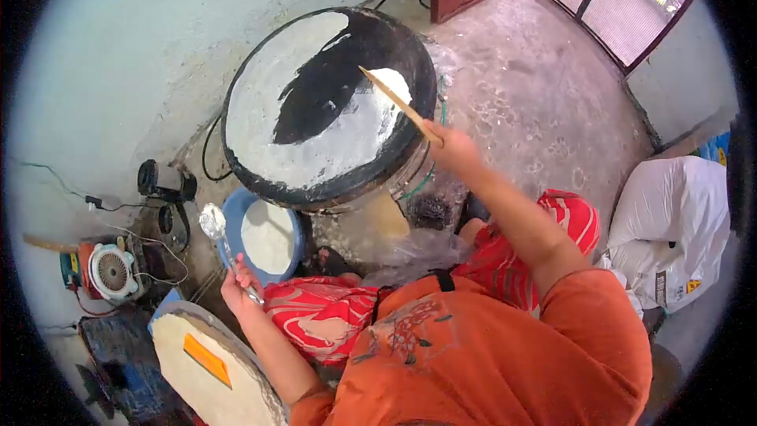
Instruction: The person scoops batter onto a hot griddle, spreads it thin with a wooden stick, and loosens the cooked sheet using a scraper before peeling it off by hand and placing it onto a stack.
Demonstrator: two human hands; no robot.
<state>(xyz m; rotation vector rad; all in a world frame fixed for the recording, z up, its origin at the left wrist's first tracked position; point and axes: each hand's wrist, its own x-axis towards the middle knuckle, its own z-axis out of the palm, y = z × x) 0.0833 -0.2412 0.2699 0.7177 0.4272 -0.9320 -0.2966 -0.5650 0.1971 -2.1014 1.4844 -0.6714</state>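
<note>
An orange shirt (505, 355) lies nearest the camera, its wearer facing the round black griddle (323, 95), which seems set straight ahead so both arms can reach it. At near left leans a pale, flat-topped stack (169, 343); between it and the griddle stands a blue bucket (297, 246) of white batter, probably kept close for scooping. The right hand (457, 151) grips a wooden spatula (404, 106), its far end resting low on the griddle, apparently for spreading. The left hand (241, 284) is closed around a metal spoon (223, 246), its loaded bowl raised at the bucket's left side, perhaps to keep it handy. On the griddle, the batter layer (327, 154) looks grey-white and ragged-edged around a bare black patch, brighter and thicker at right beside the spatula.
</note>
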